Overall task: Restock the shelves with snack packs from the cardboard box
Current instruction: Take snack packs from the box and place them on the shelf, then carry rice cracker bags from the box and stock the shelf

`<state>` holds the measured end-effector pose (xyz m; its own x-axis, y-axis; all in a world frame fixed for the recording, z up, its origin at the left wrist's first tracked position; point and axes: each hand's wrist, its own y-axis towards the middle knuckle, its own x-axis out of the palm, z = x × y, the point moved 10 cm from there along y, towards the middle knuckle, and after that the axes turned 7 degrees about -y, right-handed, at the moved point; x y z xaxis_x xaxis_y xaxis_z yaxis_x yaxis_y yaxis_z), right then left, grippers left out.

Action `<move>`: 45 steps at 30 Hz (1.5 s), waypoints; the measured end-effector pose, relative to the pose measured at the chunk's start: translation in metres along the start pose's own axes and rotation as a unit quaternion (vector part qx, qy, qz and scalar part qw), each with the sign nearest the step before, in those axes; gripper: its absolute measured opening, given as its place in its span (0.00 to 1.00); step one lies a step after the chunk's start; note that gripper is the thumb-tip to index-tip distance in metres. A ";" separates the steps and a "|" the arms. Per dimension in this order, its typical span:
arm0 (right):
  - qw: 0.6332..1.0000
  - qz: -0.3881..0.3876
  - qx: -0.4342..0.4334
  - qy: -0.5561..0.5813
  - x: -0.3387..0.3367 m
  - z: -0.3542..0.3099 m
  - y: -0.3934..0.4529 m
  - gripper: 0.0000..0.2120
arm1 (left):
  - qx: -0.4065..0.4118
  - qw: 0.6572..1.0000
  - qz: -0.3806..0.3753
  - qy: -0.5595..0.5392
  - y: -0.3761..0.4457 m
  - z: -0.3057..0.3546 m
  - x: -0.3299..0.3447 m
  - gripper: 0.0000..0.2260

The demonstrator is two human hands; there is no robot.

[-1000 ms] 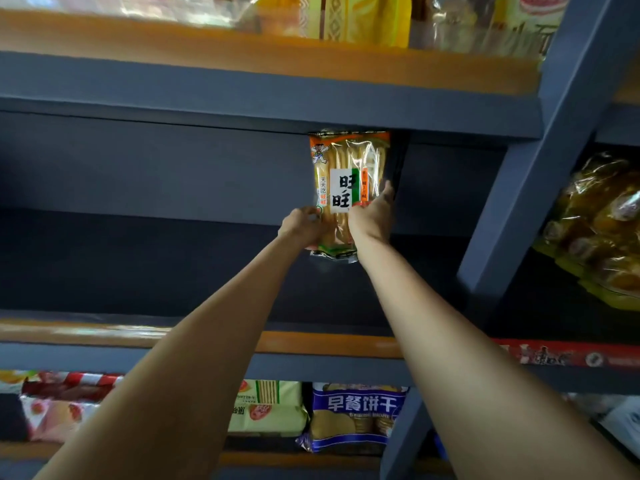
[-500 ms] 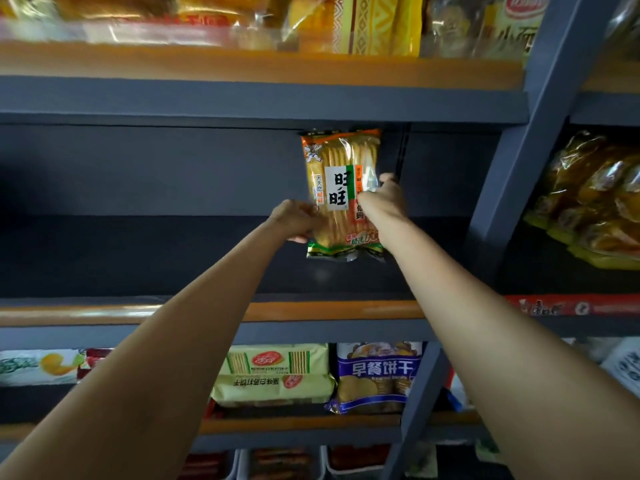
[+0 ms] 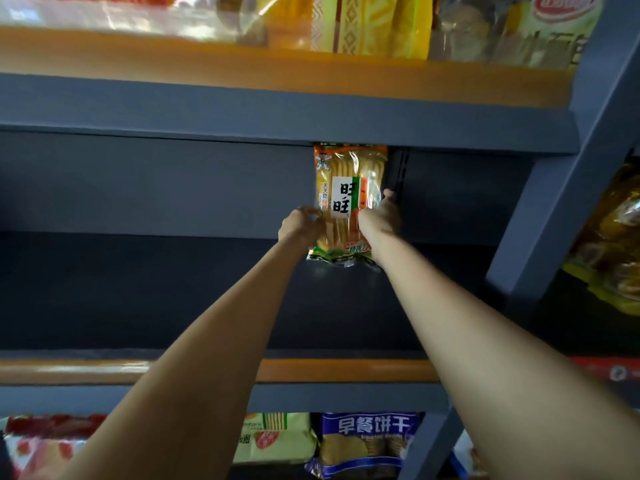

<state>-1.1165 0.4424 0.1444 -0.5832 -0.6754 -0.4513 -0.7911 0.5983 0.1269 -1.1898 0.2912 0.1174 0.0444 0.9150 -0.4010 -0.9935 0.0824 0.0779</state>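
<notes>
1. Both arms are stretched deep into the middle shelf (image 3: 104,289), and the rice cracker pack (image 3: 348,188) stands upright against the back panel, its top edge tucked right under the shelf above
2. Left hand (image 3: 300,226) has its fingers curled round the pack's left edge; right hand (image 3: 380,219) wraps the right edge with fingertips pressed on the side – so it's gripped from both sides, low down
3. What changed: a second ago the pack was a touch tilted and the hands sat a bit differently; now it looks squarer and its bottom seal seems to rest on the shelf floor. View also swung a little, so part of that is just the head moving
4. My read – this one is basically placed, only the letting go is left. The rest of that shelf is bare, so plenty more packs to go
5. The cardboard box isn't in view at all. Below, the blue biscuit bag (image 3: 367,441) and other stock sit on the lower shelf
</notes>
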 end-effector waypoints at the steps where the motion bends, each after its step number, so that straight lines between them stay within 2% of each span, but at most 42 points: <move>1: 1.000 0.005 0.001 -0.010 0.001 0.001 0.003 0.31 | -0.001 1.000 0.005 -0.002 0.004 0.000 0.001 0.15; 6: 0.999 0.020 0.009 0.024 -0.003 0.005 0.007 0.30 | 0.010 1.000 0.000 0.024 0.010 0.007 0.010 0.17; 9: 0.996 0.077 -0.007 0.051 -0.014 -0.001 -0.010 0.25 | 0.028 0.997 0.056 0.054 0.001 0.006 -0.009 0.19; 11: 0.992 0.104 -0.054 0.050 -0.011 -0.015 -0.031 0.20 | 0.051 0.993 0.093 0.042 -0.016 0.003 -0.033 0.18; 12: 0.992 0.091 -0.084 0.040 0.001 -0.024 -0.043 0.19 | 0.059 0.992 0.110 0.034 -0.026 -0.001 -0.048 0.18; 16: 0.980 -0.049 -0.186 0.051 0.085 -0.073 -0.110 0.16 | 0.051 0.978 0.202 0.005 -0.080 -0.028 -0.139 0.17; 20: 0.936 -0.214 -0.270 0.077 0.176 -0.138 -0.234 0.15 | 0.002 0.935 0.351 -0.049 -0.178 -0.076 -0.276 0.17; 22: 0.885 -0.331 -0.318 0.071 0.224 -0.164 -0.324 0.14 | -0.041 0.896 0.436 -0.065 -0.261 -0.115 -0.339 0.16; 24: 0.805 -0.470 -0.360 0.025 0.264 -0.173 -0.437 0.10 | -0.093 0.871 0.481 -0.038 -0.359 -0.157 -0.384 0.14; 25: 0.749 -0.536 -0.390 -0.019 0.275 -0.169 -0.500 0.08 | -0.137 0.868 0.477 -0.010 -0.409 -0.181 -0.399 0.12; 27: 0.605 -0.645 -0.451 -0.119 0.278 -0.145 -0.628 0.08 | -0.260 0.869 0.418 0.039 -0.514 -0.232 -0.413 0.09; 29: 0.464 -0.701 -0.507 -0.192 0.263 -0.113 -0.742 0.11 | -0.371 0.846 0.376 0.076 -0.626 -0.273 -0.418 0.11; 30: 0.411 -0.711 -0.531 -0.210 0.253 -0.099 -0.791 0.12 | -0.408 0.827 0.376 0.089 -0.679 -0.285 -0.420 0.12; 33: 0.306 -0.724 -0.579 -0.215 0.220 -0.067 -0.923 0.13 | -0.474 0.767 0.419 0.105 -0.829 -0.304 -0.422 0.13; 35: 0.253 -0.720 -0.612 -0.207 0.196 -0.050 -0.996 0.14 | -0.494 0.736 0.452 0.099 -0.910 -0.309 -0.420 0.15; 38: 0.211 -0.684 -0.675 -0.179 0.162 -0.030 -1.074 0.14 | -0.498 0.710 0.490 0.090 -0.994 -0.300 -0.418 0.11; 40: 0.179 -0.677 -0.692 -0.177 0.145 -0.010 -1.106 0.13 | -0.490 0.701 0.510 0.091 -1.028 -0.292 -0.419 0.09; 42: 0.149 -0.665 -0.710 -0.180 0.132 0.011 -1.123 0.13 | -0.503 0.705 0.491 0.096 -1.051 -0.289 -0.414 0.07; 44: 0.153 -0.628 -0.748 -0.150 0.124 0.017 -1.132 0.12 | -0.532 0.716 0.439 0.111 -1.065 -0.296 -0.406 0.08; 45: 0.173 -0.609 -0.763 -0.129 0.121 0.013 -1.133 0.11 | -0.552 0.716 0.408 0.126 -1.072 -0.301 -0.401 0.10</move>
<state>-0.2888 -0.3116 -0.0659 0.0602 0.2601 -0.9637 0.4602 -0.8639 -0.2045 -0.1737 -0.2828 -0.0799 -0.4799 0.3685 -0.7962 -0.1603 -0.9291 -0.3333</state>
